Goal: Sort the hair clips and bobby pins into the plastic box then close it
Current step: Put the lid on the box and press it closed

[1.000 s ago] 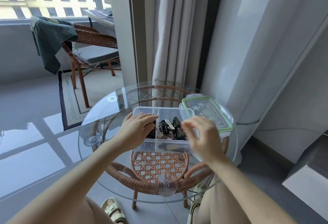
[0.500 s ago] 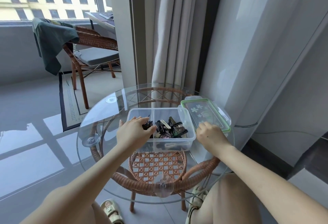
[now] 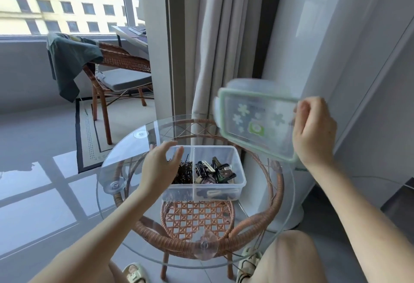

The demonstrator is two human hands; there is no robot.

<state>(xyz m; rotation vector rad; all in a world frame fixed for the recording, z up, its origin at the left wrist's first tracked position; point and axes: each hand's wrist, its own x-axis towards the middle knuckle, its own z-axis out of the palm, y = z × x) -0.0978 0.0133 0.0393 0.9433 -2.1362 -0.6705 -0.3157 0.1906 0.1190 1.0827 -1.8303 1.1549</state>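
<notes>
Daylight from a large window falls on a grey tiled floor, where a wicker chair draped with a dark green cloth is seen beside pale curtains. Nearer the camera, a round glass bench on a rattan frame carries one clear plastic box, divided into two compartments. A heap of thin dark bobby pins is held in the left compartment, too tangled to be counted. Several hair clips, black, cream and green, are piled in the right compartment; their number cannot be told exactly.

One lid, clear with a pale green rim, is held up in the air, tilted, above and to the right of the box and apart from it. Pale flower shapes and a small green label are printed on it; the picture is blurred there and no writing can be read. The lid's right edge is gripped by the right hand, fingers curled over it. The left hand is spread and empty, hovering at the box's left end over the bobby pins; whether the rim is touched cannot be told. Two sandals are seen on the floor below.
</notes>
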